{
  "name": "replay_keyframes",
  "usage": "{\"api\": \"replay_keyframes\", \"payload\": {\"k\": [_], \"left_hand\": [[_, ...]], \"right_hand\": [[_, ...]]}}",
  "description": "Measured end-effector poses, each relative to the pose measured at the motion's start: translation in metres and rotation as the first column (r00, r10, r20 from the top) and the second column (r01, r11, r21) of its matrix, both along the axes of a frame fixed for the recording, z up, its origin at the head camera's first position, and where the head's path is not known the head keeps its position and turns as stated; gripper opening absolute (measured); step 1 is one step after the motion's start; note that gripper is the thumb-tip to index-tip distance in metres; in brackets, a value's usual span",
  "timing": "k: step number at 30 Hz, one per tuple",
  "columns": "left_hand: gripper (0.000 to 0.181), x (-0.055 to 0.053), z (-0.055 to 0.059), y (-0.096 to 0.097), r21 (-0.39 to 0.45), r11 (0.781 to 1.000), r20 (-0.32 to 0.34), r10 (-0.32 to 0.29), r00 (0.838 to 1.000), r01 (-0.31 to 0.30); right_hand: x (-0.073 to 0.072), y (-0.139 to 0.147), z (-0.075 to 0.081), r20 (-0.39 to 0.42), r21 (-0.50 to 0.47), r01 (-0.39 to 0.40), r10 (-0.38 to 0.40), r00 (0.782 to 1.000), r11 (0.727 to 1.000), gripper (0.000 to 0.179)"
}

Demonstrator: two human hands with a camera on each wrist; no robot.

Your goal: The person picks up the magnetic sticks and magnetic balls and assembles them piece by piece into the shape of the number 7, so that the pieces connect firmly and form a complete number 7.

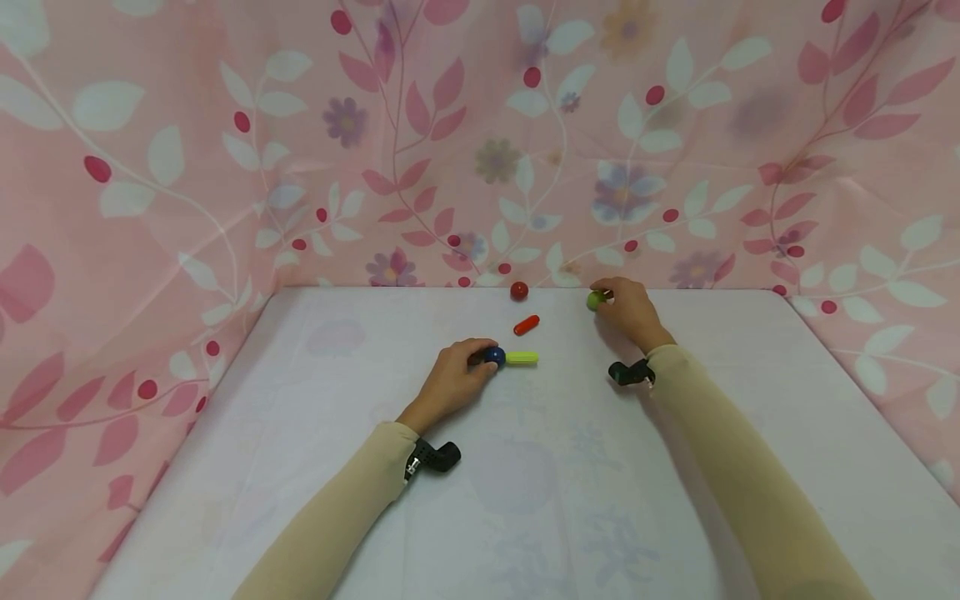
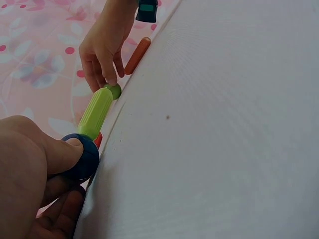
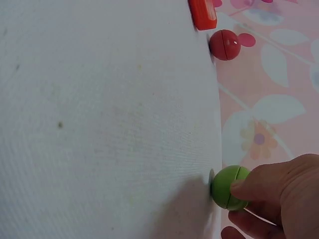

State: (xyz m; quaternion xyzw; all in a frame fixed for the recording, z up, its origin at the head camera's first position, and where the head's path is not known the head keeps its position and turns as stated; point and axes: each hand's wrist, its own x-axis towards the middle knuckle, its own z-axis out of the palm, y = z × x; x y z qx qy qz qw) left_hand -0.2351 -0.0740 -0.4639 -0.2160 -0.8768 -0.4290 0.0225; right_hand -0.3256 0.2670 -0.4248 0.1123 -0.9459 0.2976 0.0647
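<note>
My left hand pinches a dark blue ball between thumb and fingers. A yellow-green ribbed stick extends from the ball's right side, touching it; whether the two are joined I cannot tell. Near the far edge, my right hand grips a green ball with thumb and fingertips, and the ball rests on the table. Between the hands lies a short red stick. A red ball sits behind it. In the left wrist view, an orange-brown stick shows beside my right hand.
A white-covered table spreads below both hands. Its far edge meets a pink floral cloth, which also hangs along both sides. Each wrist carries a small black camera.
</note>
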Motion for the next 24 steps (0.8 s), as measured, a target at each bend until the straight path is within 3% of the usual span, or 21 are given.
{"api": "replay_keyframes", "payload": {"k": [6,13,24], "left_hand": [[0.036,0.0008,0.0007,-0.0014,0.002,1.0,0.011,0.0,1.0,0.0],[0.036,0.0004,0.0004,-0.0007,0.006,1.0,0.012,-0.006,1.0,0.006],[0.036,0.0006,0.001,-0.0001,-0.007,1.0,0.019,-0.003,1.0,0.003]], "right_hand": [[0.0019,0.0008,-0.0002,0.019,0.007,-0.025,0.025,1.0,1.0,0.037],[0.0031,0.0015,0.0004,0.05,-0.014,0.001,0.0,0.999,1.0,0.037],[0.0064,0.0015,-0.0011,0.028,-0.057,0.024,-0.023,0.999,0.998,0.034]]}}
